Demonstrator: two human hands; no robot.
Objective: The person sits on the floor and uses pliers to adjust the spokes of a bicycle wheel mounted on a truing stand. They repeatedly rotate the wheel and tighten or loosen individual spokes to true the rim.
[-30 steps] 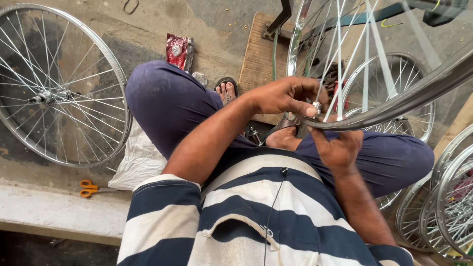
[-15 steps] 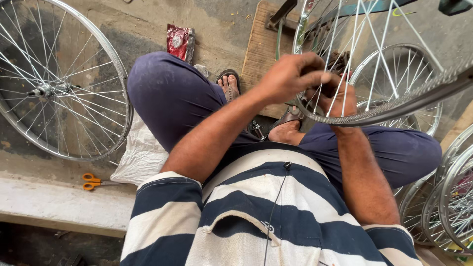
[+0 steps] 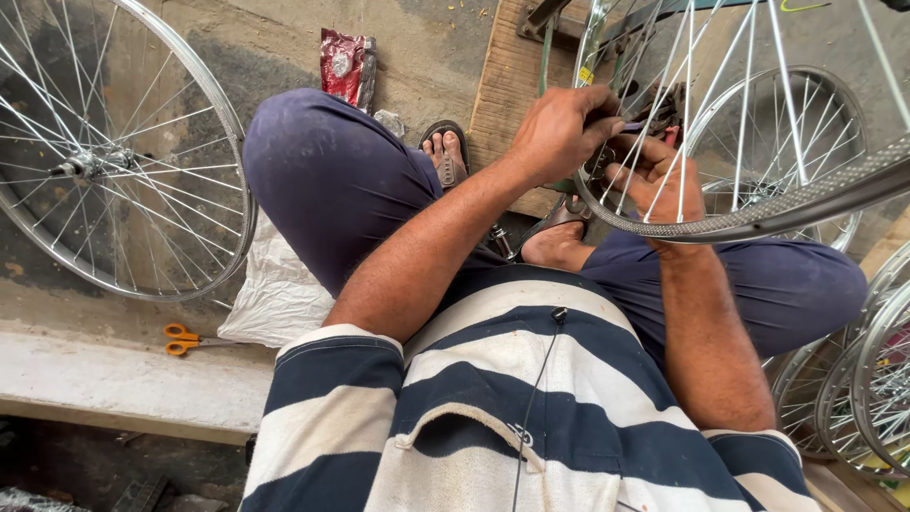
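Item: bicycle wheel (image 3: 758,213), silver rim with thin spokes, being held at the far right, above the person's lap, with its rim crossing in front of both hands

Left hand (image 3: 559,128): curling shut over a small dark tool or fitting among the spokes, just inside the rim; what exactly it is gripping cannot be told. Since a second ago this hand is sitting farther up and farther right in the view

Right hand (image 3: 659,180): fingers spread loosely behind the spokes, touching the inner side of the rim just beside the left hand; whether it is pinching anything cannot be told. Earlier it was lying lower, under the rim; now it is raised level with the left hand

Surroundings: second wheel (image 3: 104,152) leaning at the far left, well apart from the hands; orange-handled scissors (image 3: 185,338) lying on the concrete ledge at the near left; white sack (image 3: 280,294) under the left knee; red packet (image 3: 346,64) on the ground at the far side; wooden board (image 3: 507,81) beside a sandalled foot (image 3: 445,152); further rims (image 3: 867,389) stacked at the near right
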